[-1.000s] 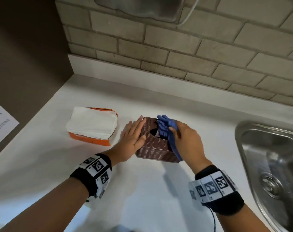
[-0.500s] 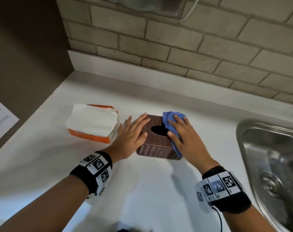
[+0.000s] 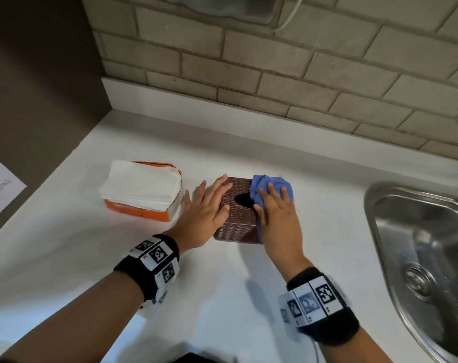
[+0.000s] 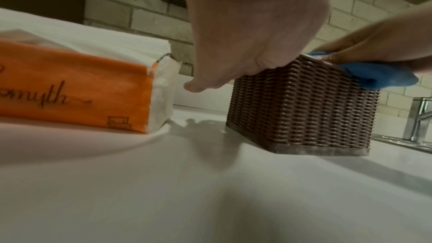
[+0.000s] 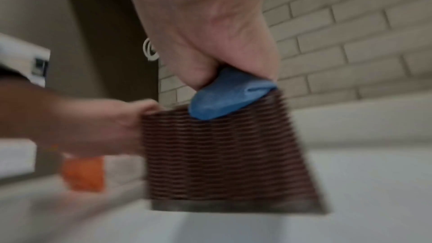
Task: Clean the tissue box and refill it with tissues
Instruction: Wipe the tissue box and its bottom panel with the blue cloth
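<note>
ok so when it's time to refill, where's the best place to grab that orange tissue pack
Probably by its two long orange sides, coming down from above. The orange tissue pack lies flat on the counter, its top torn open with white tissues exposed, so a grip from the top would crush them. The left hand is nearest.

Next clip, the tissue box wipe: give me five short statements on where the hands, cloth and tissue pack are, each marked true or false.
1. The right hand presses a blue cloth onto the tissue box. True.
2. The left hand holds the cloth. False: it rests on the box's left side.
3. Tissues stick out of the box's opening. False: the opening looks dark.
4. The tissue pack lies left of the box. True.
5. The cloth lies in the sink. False: it is on the box.
</note>
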Available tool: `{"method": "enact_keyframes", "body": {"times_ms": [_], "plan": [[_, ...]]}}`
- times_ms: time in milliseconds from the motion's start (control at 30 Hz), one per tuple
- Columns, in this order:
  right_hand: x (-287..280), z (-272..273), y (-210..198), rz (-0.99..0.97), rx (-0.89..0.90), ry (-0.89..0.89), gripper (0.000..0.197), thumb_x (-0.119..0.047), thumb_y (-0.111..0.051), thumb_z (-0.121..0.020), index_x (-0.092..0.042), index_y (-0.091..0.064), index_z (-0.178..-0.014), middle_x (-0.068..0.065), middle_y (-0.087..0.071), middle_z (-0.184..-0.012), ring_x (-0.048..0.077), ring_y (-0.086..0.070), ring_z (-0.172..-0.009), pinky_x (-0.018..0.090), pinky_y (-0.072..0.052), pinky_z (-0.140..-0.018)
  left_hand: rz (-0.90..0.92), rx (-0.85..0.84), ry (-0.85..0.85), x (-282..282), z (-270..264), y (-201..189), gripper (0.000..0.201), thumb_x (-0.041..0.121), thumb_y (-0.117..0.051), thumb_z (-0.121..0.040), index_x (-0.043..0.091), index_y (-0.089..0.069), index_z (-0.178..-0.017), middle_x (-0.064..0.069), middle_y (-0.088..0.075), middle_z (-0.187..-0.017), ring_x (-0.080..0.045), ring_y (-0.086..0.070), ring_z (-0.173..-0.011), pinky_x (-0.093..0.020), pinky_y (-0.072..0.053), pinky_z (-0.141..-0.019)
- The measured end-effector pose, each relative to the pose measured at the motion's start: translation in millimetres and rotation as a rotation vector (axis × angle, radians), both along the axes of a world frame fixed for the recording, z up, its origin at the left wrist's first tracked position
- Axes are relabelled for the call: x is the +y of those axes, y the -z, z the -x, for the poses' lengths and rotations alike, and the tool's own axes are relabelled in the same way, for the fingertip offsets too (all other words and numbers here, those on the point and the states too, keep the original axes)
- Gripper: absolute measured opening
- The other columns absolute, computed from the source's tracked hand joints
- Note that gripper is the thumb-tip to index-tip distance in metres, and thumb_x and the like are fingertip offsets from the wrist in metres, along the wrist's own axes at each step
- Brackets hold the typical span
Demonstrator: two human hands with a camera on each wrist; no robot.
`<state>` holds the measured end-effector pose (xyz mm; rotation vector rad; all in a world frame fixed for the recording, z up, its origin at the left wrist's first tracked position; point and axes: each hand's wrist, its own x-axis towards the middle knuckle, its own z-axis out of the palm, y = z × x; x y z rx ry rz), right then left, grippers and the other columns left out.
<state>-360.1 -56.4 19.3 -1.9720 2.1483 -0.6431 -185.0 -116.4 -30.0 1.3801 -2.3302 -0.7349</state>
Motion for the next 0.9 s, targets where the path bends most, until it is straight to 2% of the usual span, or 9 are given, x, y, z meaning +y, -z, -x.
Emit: {"method": "enact_keyframes", "body": {"times_ms": [100, 167, 300, 367, 433, 533, 667, 833, 900], "plan": [[17, -40, 7, -0.016, -0.048, -0.145, 0.042, -0.018, -0.046, -0.097, -0.020, -0.044, -0.140, 0.004, -0.035, -0.152, 0.026, -0.017, -0.146, 0.040, -0.014, -0.119, 0.045, -0.097, 0.047, -1, -3, 3, 0.073, 0.069, 0.006, -0.084, 0.037, -0.003, -0.149, 0.015, 0.008, -0.160, -0.029, 0.007, -0.148, -0.067, -0.001, -0.112], [36, -28, 10, -0.018, -0.028, -0.188, 0.051, -0.001, -0.050, -0.091, -0.020, -0.046, -0.138, 0.005, -0.039, -0.150, 0.026, -0.021, -0.144, 0.044, -0.025, -0.117, 0.049, -0.110, 0.040, -2, -4, 3, 0.076, 0.069, 0.007, -0.083, 0.034, -0.004, -0.149, 0.015, 0.007, -0.160, -0.028, 0.006, -0.148, -0.068, -0.003, -0.112], [57, 29, 1, 0.000, 0.019, 0.020, 0.062, 0.014, -0.055, -0.080, -0.016, -0.051, -0.134, 0.007, -0.045, -0.146, 0.030, -0.031, -0.140, 0.044, -0.047, -0.101, 0.028, -0.085, 0.023, 0, 0, -3, 0.066, 0.052, -0.003, -0.085, 0.033, -0.005, -0.148, 0.017, 0.008, -0.159, -0.027, 0.006, -0.149, -0.067, -0.003, -0.112], [52, 7, -2, 0.007, 0.065, 0.070, 0.063, 0.016, -0.058, -0.077, -0.014, -0.053, -0.132, 0.009, -0.048, -0.144, 0.034, -0.036, -0.137, 0.044, -0.050, -0.096, 0.012, -0.051, 0.013, 2, 0, -4, 0.067, 0.052, -0.003, -0.084, 0.033, -0.006, -0.148, 0.016, 0.007, -0.159, -0.026, 0.006, -0.149, -0.066, -0.002, -0.112], [48, -27, 4, 0.038, 0.112, -0.031, 0.068, 0.017, -0.064, -0.070, -0.012, -0.056, -0.130, 0.011, -0.052, -0.139, 0.036, -0.040, -0.134, 0.045, -0.045, -0.099, 0.004, -0.025, 0.000, 2, -1, -3, 0.069, 0.054, -0.003, -0.083, 0.033, -0.007, -0.149, 0.017, 0.005, -0.159, -0.025, 0.005, -0.149, -0.065, 0.000, -0.113], [53, -19, 7, -0.040, 0.066, -0.136, 0.070, 0.013, -0.059, -0.078, -0.018, -0.045, -0.139, 0.004, -0.039, -0.149, 0.023, -0.020, -0.142, 0.037, -0.029, -0.110, 0.012, -0.067, 0.024, 0, -2, -2, 0.069, 0.055, -0.003, -0.084, 0.032, -0.007, -0.149, 0.016, 0.006, -0.160, -0.026, 0.005, -0.149, -0.066, -0.002, -0.113], [62, 23, -1, -0.032, 0.047, 0.047, 0.072, 0.019, -0.059, -0.071, -0.014, -0.052, -0.134, 0.008, -0.046, -0.145, 0.033, -0.032, -0.139, 0.044, -0.047, -0.100, 0.019, -0.073, 0.036, 0, 0, -2, 0.062, 0.049, -0.007, -0.089, 0.031, -0.005, -0.148, 0.016, 0.008, -0.159, -0.028, 0.005, -0.149, -0.068, -0.003, -0.112], [36, -41, -3, -0.135, 0.021, -0.127, 0.063, 0.010, -0.053, -0.083, -0.016, -0.044, -0.140, 0.006, -0.035, -0.152, 0.031, -0.020, -0.145, 0.041, -0.021, -0.116, -0.044, -0.014, 0.009, 1, 0, -5, 0.062, 0.049, -0.010, -0.090, 0.032, -0.006, -0.149, 0.017, 0.007, -0.159, -0.024, 0.006, -0.149, -0.063, 0.002, -0.115], [44, -12, -7, -0.149, -0.007, -0.077, 0.063, 0.007, -0.054, -0.085, -0.023, -0.045, -0.139, 0.000, -0.034, -0.153, 0.023, -0.023, -0.145, 0.038, -0.028, -0.115, -0.040, -0.048, 0.014, 2, 2, -7, 0.060, 0.046, -0.013, -0.091, 0.032, -0.007, -0.149, 0.018, 0.007, -0.159, -0.023, 0.007, -0.149, -0.063, 0.003, -0.114]]}}
